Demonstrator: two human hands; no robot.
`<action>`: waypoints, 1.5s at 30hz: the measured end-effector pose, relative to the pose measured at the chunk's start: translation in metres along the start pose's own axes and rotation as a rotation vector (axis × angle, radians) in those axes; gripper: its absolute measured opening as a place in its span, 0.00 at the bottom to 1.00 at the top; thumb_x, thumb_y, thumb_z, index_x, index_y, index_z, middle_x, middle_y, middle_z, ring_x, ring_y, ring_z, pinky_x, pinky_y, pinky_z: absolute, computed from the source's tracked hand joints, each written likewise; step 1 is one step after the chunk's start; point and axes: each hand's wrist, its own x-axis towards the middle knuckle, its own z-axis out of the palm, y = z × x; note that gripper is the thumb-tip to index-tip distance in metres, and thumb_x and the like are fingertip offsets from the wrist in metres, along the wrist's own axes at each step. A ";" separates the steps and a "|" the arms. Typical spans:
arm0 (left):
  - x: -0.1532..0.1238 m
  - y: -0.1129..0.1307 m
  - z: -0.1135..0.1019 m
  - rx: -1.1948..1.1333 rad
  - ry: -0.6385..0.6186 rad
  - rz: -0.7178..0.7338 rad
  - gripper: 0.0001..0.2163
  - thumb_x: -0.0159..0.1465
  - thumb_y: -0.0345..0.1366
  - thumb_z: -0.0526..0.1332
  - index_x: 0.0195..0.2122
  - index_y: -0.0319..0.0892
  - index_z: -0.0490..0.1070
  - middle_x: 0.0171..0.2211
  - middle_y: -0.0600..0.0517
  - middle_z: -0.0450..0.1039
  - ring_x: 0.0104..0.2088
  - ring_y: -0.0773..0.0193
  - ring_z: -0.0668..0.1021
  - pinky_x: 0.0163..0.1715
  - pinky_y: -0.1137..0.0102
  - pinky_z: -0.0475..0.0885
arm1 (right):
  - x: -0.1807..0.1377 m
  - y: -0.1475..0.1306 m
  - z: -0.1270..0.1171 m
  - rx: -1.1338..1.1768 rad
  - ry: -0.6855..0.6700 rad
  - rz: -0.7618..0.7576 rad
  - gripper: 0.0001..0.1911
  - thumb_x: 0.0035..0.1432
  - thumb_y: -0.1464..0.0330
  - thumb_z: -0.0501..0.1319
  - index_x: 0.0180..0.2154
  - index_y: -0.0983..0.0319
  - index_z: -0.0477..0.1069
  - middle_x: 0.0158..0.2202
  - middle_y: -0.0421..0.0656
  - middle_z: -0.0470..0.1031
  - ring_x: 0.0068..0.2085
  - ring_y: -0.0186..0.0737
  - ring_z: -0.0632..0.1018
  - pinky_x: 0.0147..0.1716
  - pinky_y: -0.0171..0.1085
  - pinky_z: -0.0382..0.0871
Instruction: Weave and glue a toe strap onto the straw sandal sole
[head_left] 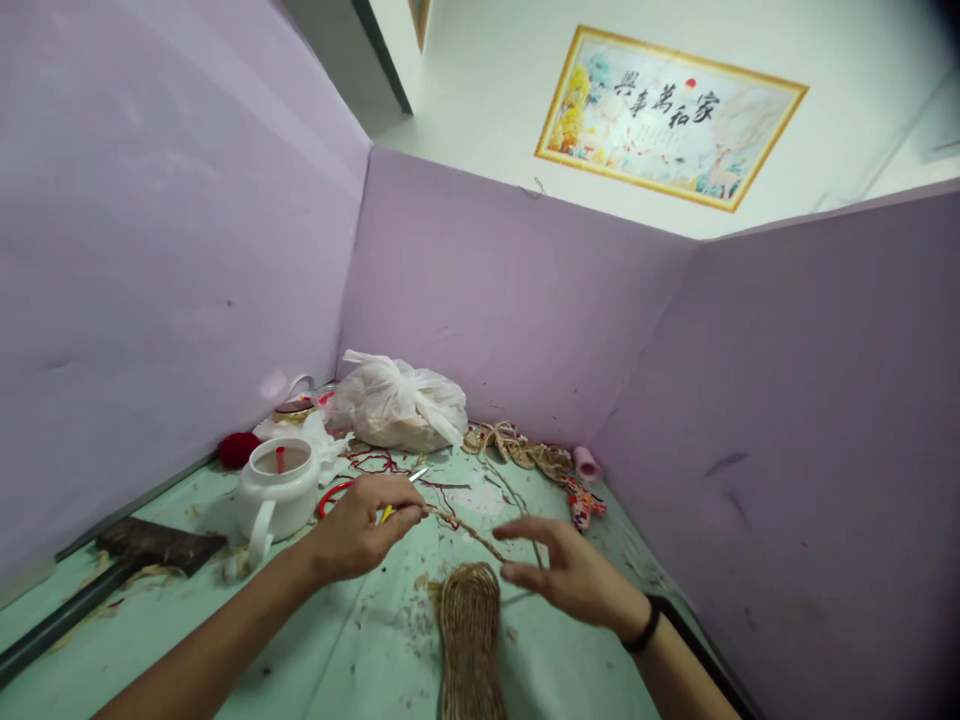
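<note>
My left hand [375, 525] is closed in a pinch on a strand of brown twine [466, 530]. The strand slopes down to my right hand [574, 575], whose thumb and fingers are apart; its thumb tip is at the strand, and the far side of the contact is hidden. Behind my left hand show a metal blade tip [418, 474], a small yellow piece [386, 513] and a red loop [330, 497]; I cannot tell how they join. A thick looped bundle of brown twine [471, 640] lies below, between my hands.
A white teapot-like pot [279, 495] with a red stick inside stands left, near a dark-headed tool [161, 545] and red yarn ball [238, 449]. Behind are a tied white plastic bag [405, 400], braided twine [525, 450] and pink roll [585, 463]. Purple panels [510, 290] surround the table.
</note>
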 end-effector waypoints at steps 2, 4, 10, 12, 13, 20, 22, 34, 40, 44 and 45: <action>-0.002 0.004 0.000 0.100 -0.037 0.060 0.09 0.59 0.31 0.54 0.31 0.37 0.74 0.28 0.49 0.73 0.31 0.64 0.72 0.34 0.70 0.64 | 0.012 -0.021 -0.002 0.350 -0.023 -0.045 0.23 0.55 0.54 0.53 0.41 0.64 0.74 0.41 0.50 0.77 0.44 0.45 0.75 0.44 0.42 0.66; -0.003 0.005 0.000 0.127 -0.054 0.082 0.10 0.59 0.31 0.53 0.32 0.37 0.74 0.29 0.48 0.74 0.31 0.64 0.72 0.34 0.69 0.64 | 0.025 -0.034 0.003 0.619 -0.099 -0.018 0.28 0.54 0.49 0.52 0.38 0.67 0.75 0.37 0.51 0.78 0.40 0.43 0.76 0.43 0.43 0.66; -0.005 0.002 0.002 0.111 -0.098 0.029 0.09 0.58 0.31 0.55 0.31 0.38 0.74 0.29 0.49 0.74 0.32 0.63 0.73 0.35 0.69 0.66 | 0.035 -0.030 0.038 0.936 -0.329 0.118 0.25 0.41 0.50 0.64 0.27 0.69 0.75 0.18 0.39 0.70 0.19 0.28 0.70 0.23 0.31 0.64; -0.004 0.003 0.003 0.077 -0.107 -0.034 0.09 0.57 0.32 0.57 0.36 0.38 0.74 0.33 0.49 0.75 0.34 0.63 0.74 0.38 0.68 0.66 | 0.031 -0.024 0.044 0.925 -0.288 0.129 0.22 0.43 0.52 0.64 0.26 0.68 0.75 0.17 0.37 0.68 0.18 0.26 0.67 0.20 0.29 0.61; -0.004 0.003 0.004 0.057 -0.103 -0.054 0.11 0.56 0.33 0.58 0.40 0.39 0.72 0.36 0.48 0.74 0.36 0.63 0.74 0.39 0.68 0.66 | 0.029 -0.022 0.046 0.916 -0.281 0.132 0.22 0.45 0.53 0.63 0.26 0.68 0.75 0.17 0.37 0.67 0.17 0.25 0.66 0.19 0.29 0.59; -0.006 0.008 0.024 0.094 -0.184 -0.048 0.08 0.57 0.34 0.57 0.28 0.39 0.75 0.28 0.50 0.72 0.32 0.64 0.72 0.35 0.70 0.63 | 0.020 -0.020 0.056 0.780 -0.255 0.099 0.18 0.49 0.57 0.60 0.25 0.67 0.74 0.15 0.36 0.63 0.17 0.26 0.61 0.16 0.28 0.52; -0.007 0.006 0.032 0.038 -0.164 -0.151 0.09 0.55 0.34 0.57 0.21 0.38 0.72 0.22 0.52 0.69 0.26 0.67 0.69 0.30 0.71 0.61 | 0.015 -0.025 0.062 0.700 -0.135 0.037 0.15 0.51 0.62 0.58 0.21 0.66 0.71 0.15 0.36 0.63 0.17 0.27 0.61 0.17 0.29 0.52; 0.003 -0.008 0.030 -0.411 -0.018 -0.436 0.09 0.46 0.38 0.60 0.16 0.38 0.67 0.15 0.57 0.61 0.20 0.71 0.61 0.22 0.74 0.54 | 0.006 -0.015 0.065 0.755 -0.038 0.062 0.17 0.51 0.58 0.58 0.21 0.65 0.71 0.15 0.37 0.63 0.18 0.28 0.61 0.17 0.30 0.52; 0.003 -0.018 0.038 -0.372 -0.065 -0.508 0.10 0.45 0.39 0.60 0.14 0.38 0.66 0.12 0.59 0.56 0.18 0.72 0.57 0.20 0.73 0.51 | -0.005 -0.028 0.066 0.686 0.214 -0.161 0.18 0.53 0.62 0.58 0.16 0.64 0.70 0.15 0.39 0.65 0.20 0.31 0.66 0.22 0.32 0.57; 0.002 -0.022 0.039 -0.394 -0.035 -0.521 0.10 0.45 0.40 0.59 0.15 0.38 0.66 0.13 0.58 0.57 0.18 0.72 0.57 0.21 0.73 0.51 | -0.003 -0.017 0.062 0.802 0.050 -0.045 0.17 0.52 0.59 0.59 0.22 0.65 0.73 0.15 0.38 0.64 0.19 0.29 0.63 0.19 0.31 0.55; 0.003 -0.023 0.037 -0.398 -0.017 -0.521 0.10 0.45 0.40 0.59 0.15 0.38 0.65 0.13 0.58 0.57 0.19 0.72 0.57 0.21 0.73 0.51 | -0.002 -0.011 0.059 0.822 0.010 0.013 0.17 0.51 0.57 0.60 0.24 0.66 0.73 0.15 0.37 0.64 0.18 0.29 0.62 0.18 0.31 0.54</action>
